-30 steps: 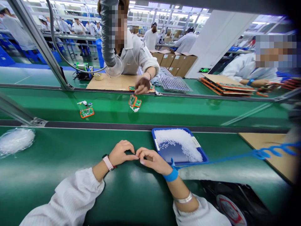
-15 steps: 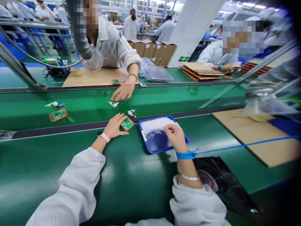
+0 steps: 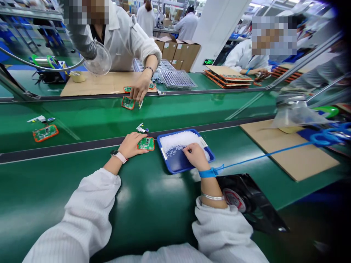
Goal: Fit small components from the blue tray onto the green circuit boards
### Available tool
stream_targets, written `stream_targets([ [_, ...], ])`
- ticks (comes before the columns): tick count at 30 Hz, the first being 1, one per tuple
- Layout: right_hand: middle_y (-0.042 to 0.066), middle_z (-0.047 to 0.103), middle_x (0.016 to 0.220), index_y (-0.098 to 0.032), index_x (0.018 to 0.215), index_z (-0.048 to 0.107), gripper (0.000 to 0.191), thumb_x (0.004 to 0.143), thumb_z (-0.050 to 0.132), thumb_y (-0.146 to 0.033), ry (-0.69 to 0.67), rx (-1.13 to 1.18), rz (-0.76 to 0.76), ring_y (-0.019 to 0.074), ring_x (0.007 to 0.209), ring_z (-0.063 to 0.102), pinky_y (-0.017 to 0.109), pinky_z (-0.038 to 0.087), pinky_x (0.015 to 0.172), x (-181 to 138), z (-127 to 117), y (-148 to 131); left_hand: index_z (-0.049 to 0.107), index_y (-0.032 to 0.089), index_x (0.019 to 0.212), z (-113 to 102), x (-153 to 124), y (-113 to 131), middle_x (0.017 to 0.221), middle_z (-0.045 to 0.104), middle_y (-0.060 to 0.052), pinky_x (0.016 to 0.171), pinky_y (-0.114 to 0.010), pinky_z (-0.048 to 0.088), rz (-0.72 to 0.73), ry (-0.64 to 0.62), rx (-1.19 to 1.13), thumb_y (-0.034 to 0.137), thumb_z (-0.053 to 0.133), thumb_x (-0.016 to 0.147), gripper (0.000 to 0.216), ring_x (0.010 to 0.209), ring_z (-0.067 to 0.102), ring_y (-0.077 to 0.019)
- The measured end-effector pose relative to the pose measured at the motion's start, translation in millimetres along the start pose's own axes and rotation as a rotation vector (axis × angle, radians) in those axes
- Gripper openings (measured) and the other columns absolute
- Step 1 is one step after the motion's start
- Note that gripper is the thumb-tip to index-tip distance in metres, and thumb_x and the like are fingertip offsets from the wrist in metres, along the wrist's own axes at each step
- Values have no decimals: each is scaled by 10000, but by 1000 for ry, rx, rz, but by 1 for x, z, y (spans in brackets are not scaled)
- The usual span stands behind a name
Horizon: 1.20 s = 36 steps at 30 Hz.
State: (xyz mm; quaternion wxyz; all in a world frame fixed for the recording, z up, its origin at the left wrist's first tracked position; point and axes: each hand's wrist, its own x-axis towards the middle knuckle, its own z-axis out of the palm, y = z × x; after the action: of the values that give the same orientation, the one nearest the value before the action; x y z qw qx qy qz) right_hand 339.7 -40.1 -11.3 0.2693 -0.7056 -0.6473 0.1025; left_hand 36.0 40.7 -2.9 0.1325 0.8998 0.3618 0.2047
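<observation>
My left hand [image 3: 132, 146] grips the left end of a green circuit board [image 3: 146, 144] with an orange rim, thumb along its near edge and fingers along its far edge. A small white connector part [image 3: 142, 128] lies just beyond the board, by the dark belt edge. My right hand [image 3: 196, 156] is over a shallow blue tray [image 3: 178, 167], thumb and fingertips pinched together. Whatever is between those fingertips is too small to make out. Many tiny white pieces [image 3: 179, 138] fill the tray's far part, with some scattered toward its middle.
Across the belt, a co-worker's hand [image 3: 141, 87] is at another circuit board [image 3: 127, 103]. One more board [image 3: 45, 133] lies on the belt at left. A cardboard sheet [image 3: 285, 149] lies at right, crossed by a blue cord [image 3: 257, 158] from my wrist. A black bag [image 3: 246, 197] lies beside my right forearm.
The board in my left hand has turned to lie more level. My right fingertips have shifted toward the scattered pieces. The co-worker's hand has drawn back from the belt, and the view has shifted.
</observation>
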Motion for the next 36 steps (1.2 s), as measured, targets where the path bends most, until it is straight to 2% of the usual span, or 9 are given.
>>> stream_targets([
  [8,56,509,666,-192,561,496,143,689,505,-130,23,64,-51,216,729,504,377,420,736,1,-6,-8,497,176,1191,-7,-42,23,1113,574,-113,859,-392,385,-80,-5,-19,612,640,661,701,1017,498,-276],
  [11,74,532,802,-186,651,525,105,751,498,-168,43,243,-150,208,812,519,357,426,748,-8,-7,-42,502,188,1181,-9,-68,39,1101,568,-105,849,-393,384,-108,-25,-33,609,645,659,686,1009,494,-273],
  [14,71,535,914,-193,703,529,121,813,477,-192,-92,463,-312,185,905,527,339,419,814,-28,7,-91,521,204,1169,-12,-87,53,1069,568,-89,842,-401,381,-134,-30,-63,604,662,642,677,1005,488,-274],
  [16,69,529,936,-193,704,520,135,828,468,-181,-203,546,-370,175,922,528,335,420,830,-42,24,-118,558,218,1132,-13,-91,59,1058,568,-77,862,-393,377,-135,5,-122,544,644,703,545,1016,482,-256],
  [18,70,518,926,-193,708,512,132,829,465,-169,-241,586,-378,177,926,526,342,426,834,-51,41,-133,613,221,1043,-13,-90,62,1035,580,-65,873,-367,382,-132,71,-200,419,582,806,311,1005,489,-222],
  [20,75,512,924,-192,717,508,122,827,464,-163,-241,601,-375,187,947,519,360,425,850,-54,53,-136,654,206,921,-12,-85,62,974,607,-55,854,-344,396,-142,126,-266,304,528,855,173,954,510,-196],
  [23,81,511,948,-193,727,509,115,826,463,-159,-247,604,-386,198,989,505,384,414,883,-52,61,-133,665,186,803,-9,-78,60,880,641,-44,802,-330,417,-188,153,-331,245,553,834,130,872,536,-185],
  [29,83,497,960,-193,724,508,118,824,460,-153,-273,572,-392,202,998,490,401,400,897,-50,61,-130,665,186,738,-8,-76,59,835,659,-25,768,-312,424,-227,102,-361,199,600,791,84,829,551,-175],
  [36,76,477,907,-187,689,495,135,815,456,-155,-318,569,-314,183,893,504,335,443,751,-48,61,-130,647,167,703,-7,-72,61,829,669,-29,736,-315,412,-277,23,-274,169,568,806,130,793,582,-176],
])
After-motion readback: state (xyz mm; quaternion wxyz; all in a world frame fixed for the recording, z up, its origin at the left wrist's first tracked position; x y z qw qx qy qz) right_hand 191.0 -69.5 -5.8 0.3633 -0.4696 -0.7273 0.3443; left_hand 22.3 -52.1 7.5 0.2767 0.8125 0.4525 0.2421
